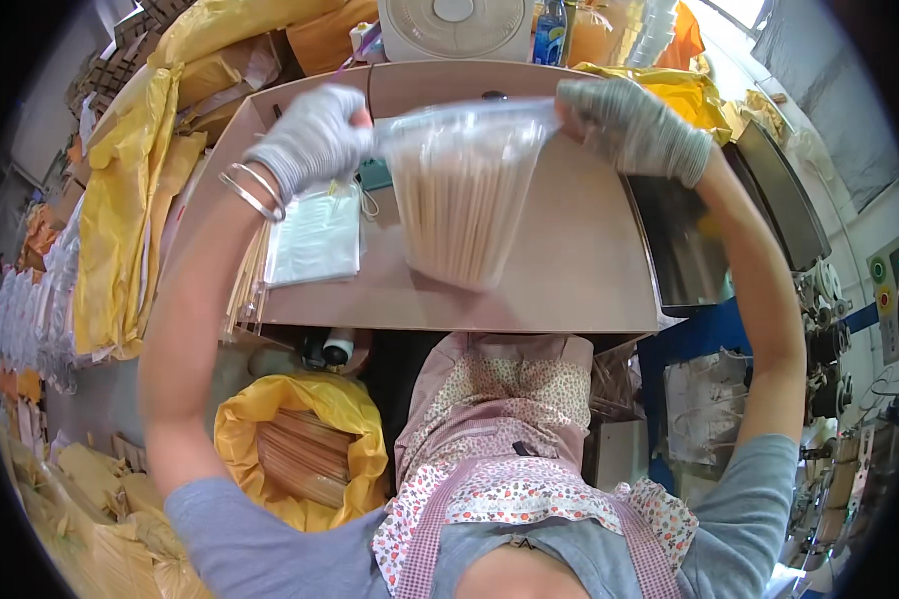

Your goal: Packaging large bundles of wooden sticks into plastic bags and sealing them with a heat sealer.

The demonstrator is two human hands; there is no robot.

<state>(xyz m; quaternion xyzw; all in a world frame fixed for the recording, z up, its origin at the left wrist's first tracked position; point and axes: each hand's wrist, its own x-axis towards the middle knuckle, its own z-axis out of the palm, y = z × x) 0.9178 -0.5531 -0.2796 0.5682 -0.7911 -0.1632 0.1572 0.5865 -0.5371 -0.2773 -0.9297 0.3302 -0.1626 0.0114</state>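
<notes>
A clear plastic bag (466, 125) packed with thin, pale wooden sticks (459, 215) hangs over the table, its mouth stretched wide between my gloved hands. At the bag's upper left corner, my left hand (320, 138) is closed on the plastic. The upper right corner is gripped by my right hand (634, 128), slightly smeared by motion. The sticks stand roughly upright inside, and the bag's lower end is close to the tabletop; I cannot tell whether it touches. Below my left hand lies a stack of flat clear bags (315, 245).
The brown table (569, 270) has a raised back edge. Loose sticks (248, 285) lie at its left. A dark metal box (684, 245) stands at the right. Below, a yellow sack (232, 414) holds more sticks. A white fan-like appliance (454, 40) and a bottle (549, 40) are behind.
</notes>
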